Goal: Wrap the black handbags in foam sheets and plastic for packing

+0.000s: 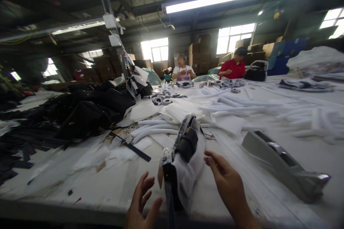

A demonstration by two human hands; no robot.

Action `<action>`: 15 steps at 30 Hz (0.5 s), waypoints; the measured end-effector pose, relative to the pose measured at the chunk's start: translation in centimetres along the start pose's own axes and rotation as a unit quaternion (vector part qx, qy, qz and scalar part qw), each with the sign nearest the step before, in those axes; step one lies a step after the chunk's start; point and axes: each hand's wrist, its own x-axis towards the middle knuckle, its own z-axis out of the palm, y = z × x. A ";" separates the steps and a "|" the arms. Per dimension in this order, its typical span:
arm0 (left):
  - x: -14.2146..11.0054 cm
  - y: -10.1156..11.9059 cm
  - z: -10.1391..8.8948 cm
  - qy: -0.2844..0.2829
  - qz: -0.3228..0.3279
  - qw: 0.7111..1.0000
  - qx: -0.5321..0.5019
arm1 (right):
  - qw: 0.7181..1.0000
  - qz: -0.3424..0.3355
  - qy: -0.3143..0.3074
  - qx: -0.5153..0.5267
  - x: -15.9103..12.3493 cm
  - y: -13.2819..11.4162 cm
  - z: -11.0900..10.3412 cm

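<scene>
A black handbag [172, 175], partly covered by a white wrapper [188, 179], stands on the table in front of me. Its raised handle [189, 120] is wrapped in clear plastic, and a wide black band [187, 145] shows below it. To the left of the bag, my left hand [142, 202] is open, with fingers curved and apart and nothing in them. My right hand [225, 179] is on the other side, its fingers stretched toward the white wrapper. It holds nothing I can see, and a small gap seems to separate it from the bag.
A grey tape dispenser [282, 164] stands at the right. Black bags [91, 111] are heaped at the left, near a loose black strap [134, 148]. White foam tubes [156, 130] and rolled straps [161, 100] lie farther back. Two people [184, 69] work across the table [107, 186].
</scene>
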 end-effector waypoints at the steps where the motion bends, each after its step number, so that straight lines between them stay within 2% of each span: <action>1: 0.1 0.0 0.8 -0.017 0.020 1.000 0.007 | 0.999 0.041 -0.011 0.000 -0.3 0.9 -0.1; 3: 0.2 0.2 2.6 -0.044 0.025 0.998 0.033 | 0.993 0.107 -0.042 0.015 -1.1 2.7 0.1; 5: 0.6 0.5 4.5 -0.026 0.001 0.995 0.094 | 0.982 0.161 -0.076 0.068 -1.8 4.3 0.6; 8: 1.5 0.8 6.3 0.002 -0.041 0.987 0.158 | 0.947 0.236 -0.121 0.184 -2.6 5.6 1.5; 12: 2.5 0.7 5.9 -0.014 -0.080 0.989 0.124 | 0.888 0.297 -0.107 0.336 -3.3 4.8 2.6; 15: 2.8 0.7 4.7 -0.030 -0.050 0.987 0.147 | 0.811 0.301 -0.132 0.484 -3.6 2.9 3.5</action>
